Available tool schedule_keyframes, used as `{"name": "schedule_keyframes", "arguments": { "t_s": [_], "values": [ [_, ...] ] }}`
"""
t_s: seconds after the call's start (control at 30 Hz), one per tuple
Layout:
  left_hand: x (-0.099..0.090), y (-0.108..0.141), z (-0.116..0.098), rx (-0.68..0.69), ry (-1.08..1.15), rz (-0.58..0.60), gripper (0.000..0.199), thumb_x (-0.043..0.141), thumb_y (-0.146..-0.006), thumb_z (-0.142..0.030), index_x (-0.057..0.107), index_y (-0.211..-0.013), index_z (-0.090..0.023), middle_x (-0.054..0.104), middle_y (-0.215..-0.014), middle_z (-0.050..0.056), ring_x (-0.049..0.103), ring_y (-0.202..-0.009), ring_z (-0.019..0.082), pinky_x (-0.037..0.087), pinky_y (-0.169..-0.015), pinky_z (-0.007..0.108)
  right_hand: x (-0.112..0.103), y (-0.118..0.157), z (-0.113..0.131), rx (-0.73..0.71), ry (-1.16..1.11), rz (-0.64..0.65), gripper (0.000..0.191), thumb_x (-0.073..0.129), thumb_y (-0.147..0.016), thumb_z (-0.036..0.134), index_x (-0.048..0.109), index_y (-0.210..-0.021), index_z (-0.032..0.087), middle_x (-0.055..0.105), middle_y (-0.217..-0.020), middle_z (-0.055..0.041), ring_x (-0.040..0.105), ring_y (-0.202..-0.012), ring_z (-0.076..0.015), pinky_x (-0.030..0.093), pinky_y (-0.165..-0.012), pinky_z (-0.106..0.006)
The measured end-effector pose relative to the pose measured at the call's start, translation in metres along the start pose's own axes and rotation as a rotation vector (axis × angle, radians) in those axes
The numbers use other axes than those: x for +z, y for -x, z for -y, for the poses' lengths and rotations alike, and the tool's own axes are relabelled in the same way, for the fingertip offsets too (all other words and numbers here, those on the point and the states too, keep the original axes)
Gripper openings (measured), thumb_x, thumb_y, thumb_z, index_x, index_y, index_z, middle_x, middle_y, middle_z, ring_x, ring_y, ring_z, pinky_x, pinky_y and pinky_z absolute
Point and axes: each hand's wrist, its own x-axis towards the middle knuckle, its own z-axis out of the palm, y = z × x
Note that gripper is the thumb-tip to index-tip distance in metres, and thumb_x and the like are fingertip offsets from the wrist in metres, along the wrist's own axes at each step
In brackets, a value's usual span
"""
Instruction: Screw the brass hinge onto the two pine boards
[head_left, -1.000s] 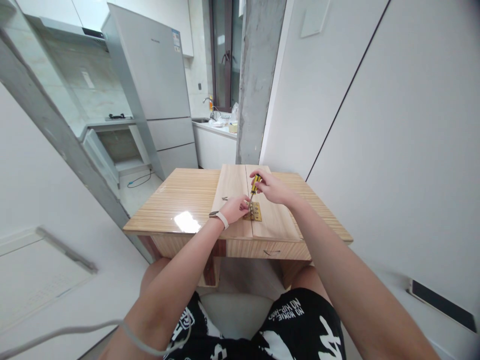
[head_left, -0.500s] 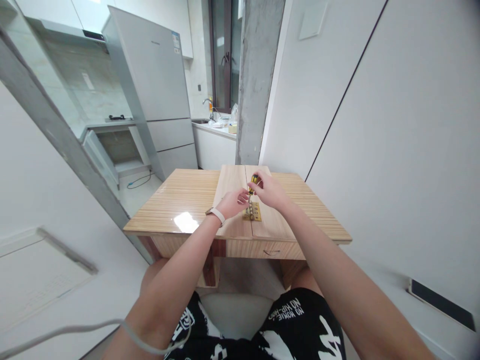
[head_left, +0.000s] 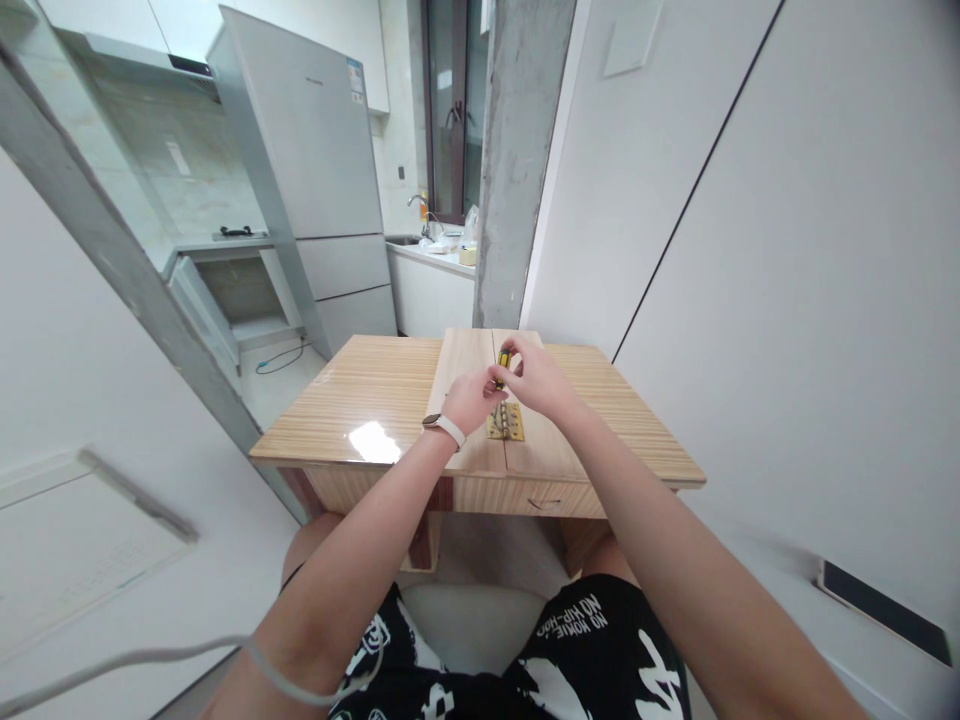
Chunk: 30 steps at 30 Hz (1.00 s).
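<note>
A screwdriver [head_left: 503,366] with a yellow and black handle stands nearly upright, gripped by the fingers of my right hand [head_left: 534,376]. My left hand [head_left: 471,399] is at the lower end of the screwdriver, its fingers closed around that spot; what they pinch is too small to make out. Just below the hands, a brass-coloured hinge [head_left: 506,422] lies open across the seam between two light wooden boards [head_left: 469,352]. The screwdriver's tip is hidden by my fingers.
The boards rest on a striped wooden table [head_left: 390,375] with a drawer [head_left: 551,499] at its front. A pale cable [head_left: 172,655] crosses the lower left, over my left arm. A fridge [head_left: 315,170] and a sink counter [head_left: 431,290] stand beyond.
My left hand has moved slightly up and right, closer to my right hand, and its fingers have closed in at the screwdriver. More of the hinge shows.
</note>
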Motion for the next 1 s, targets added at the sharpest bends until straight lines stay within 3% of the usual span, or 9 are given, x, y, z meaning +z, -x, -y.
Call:
{"name": "schedule_keyframes", "arguments": {
  "t_s": [0.17, 0.33, 0.5, 0.63, 0.87, 1.0],
  "values": [
    [-0.005, 0.001, -0.004, 0.010, -0.028, 0.031, 0.017, 0.072, -0.088, -0.028, 0.073, -0.100, -0.016, 0.076, -0.085, 0.006, 0.070, -0.079, 0.021, 0.051, -0.075, 0.029, -0.008, -0.002, 0.004, -0.067, -0.064, 0.138, 0.024, 0.058, -0.093, 0.021, 0.066, -0.116, 0.023, 0.073, -0.112, -0.0067, 0.065, -0.079, -0.0178, 0.049, -0.081, -0.033],
    [-0.008, 0.001, -0.005, 0.014, -0.017, 0.043, 0.017, 0.071, -0.087, -0.024, 0.074, -0.101, -0.016, 0.075, -0.079, 0.004, 0.070, -0.077, 0.021, 0.051, -0.075, 0.029, -0.008, -0.002, 0.005, -0.065, -0.101, 0.164, 0.029, 0.055, -0.093, 0.019, 0.066, -0.120, 0.023, 0.074, -0.107, -0.0065, 0.067, -0.089, -0.0203, 0.049, -0.084, -0.033],
    [-0.007, 0.002, -0.004, 0.003, 0.038, 0.056, 0.015, 0.069, -0.089, -0.024, 0.073, -0.100, -0.016, 0.076, -0.084, 0.006, 0.071, -0.079, 0.021, 0.053, -0.077, 0.029, -0.005, -0.001, 0.004, -0.031, -0.080, 0.118, 0.020, 0.058, -0.092, 0.021, 0.067, -0.110, 0.023, 0.072, -0.093, -0.0043, 0.066, -0.084, -0.0198, 0.048, -0.079, -0.031],
    [-0.003, 0.002, -0.002, 0.028, 0.097, 0.048, 0.023, 0.069, -0.089, -0.023, 0.070, -0.111, -0.017, 0.077, -0.095, 0.006, 0.072, -0.082, 0.020, 0.056, -0.079, 0.029, -0.001, 0.001, -0.002, -0.024, -0.020, 0.038, 0.013, 0.061, -0.092, 0.028, 0.065, -0.103, 0.023, 0.069, -0.086, -0.0031, 0.063, -0.076, -0.0191, 0.046, -0.073, -0.030],
    [0.007, 0.003, -0.001, 0.031, 0.131, 0.029, 0.027, 0.071, -0.088, -0.022, 0.070, -0.115, -0.017, 0.078, -0.097, 0.008, 0.074, -0.087, 0.022, 0.058, -0.083, 0.033, 0.008, 0.004, -0.004, 0.034, 0.040, -0.084, 0.018, 0.064, -0.091, 0.039, 0.061, -0.097, 0.023, 0.067, -0.080, -0.0027, 0.061, -0.071, -0.0198, 0.043, -0.067, -0.030],
    [0.009, 0.005, 0.001, 0.041, 0.121, 0.041, 0.021, 0.068, -0.091, -0.021, 0.069, -0.111, -0.016, 0.079, -0.099, 0.010, 0.075, -0.094, 0.025, 0.057, -0.086, 0.036, 0.004, 0.004, 0.002, 0.075, 0.051, -0.062, 0.023, 0.068, -0.089, 0.041, 0.061, -0.100, 0.022, 0.069, -0.087, -0.0048, 0.062, -0.073, -0.0204, 0.045, -0.070, -0.031]
  ]
}}
